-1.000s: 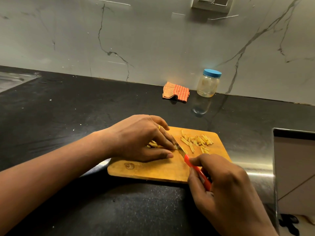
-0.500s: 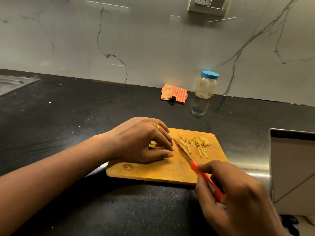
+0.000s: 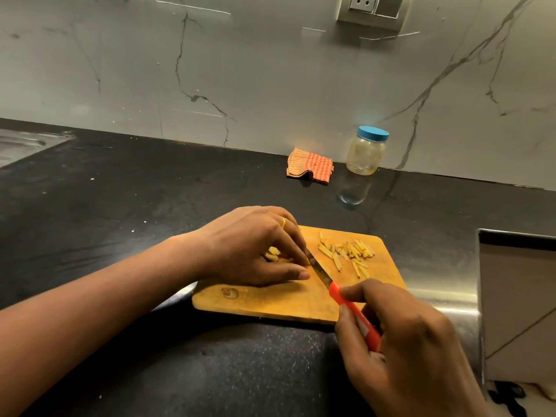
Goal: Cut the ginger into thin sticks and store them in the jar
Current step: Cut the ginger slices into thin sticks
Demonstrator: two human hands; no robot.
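Note:
A wooden cutting board [image 3: 270, 302] lies on the black counter. My left hand [image 3: 252, 245] presses down on uncut ginger pieces [image 3: 273, 253], mostly hidden under the fingers. My right hand [image 3: 403, 344] grips the red handle of a knife [image 3: 352, 311]; its blade rests on the board right against my left fingertips. A loose pile of thin ginger sticks [image 3: 346, 252] lies on the board's right part. A clear jar [image 3: 365, 153] with a blue lid on stands by the wall, behind the board.
A folded orange checked cloth [image 3: 310, 165] lies left of the jar. A steel sink drainer [image 3: 21, 144] is at the far left. The counter ends at a steel edge [image 3: 478, 296] on the right, with a drop to the floor beyond.
The knife drew back toward me and lifted off the ginger half a second ago; now the blade is forward again beside my left fingertips. My left hand stayed on the ginger.

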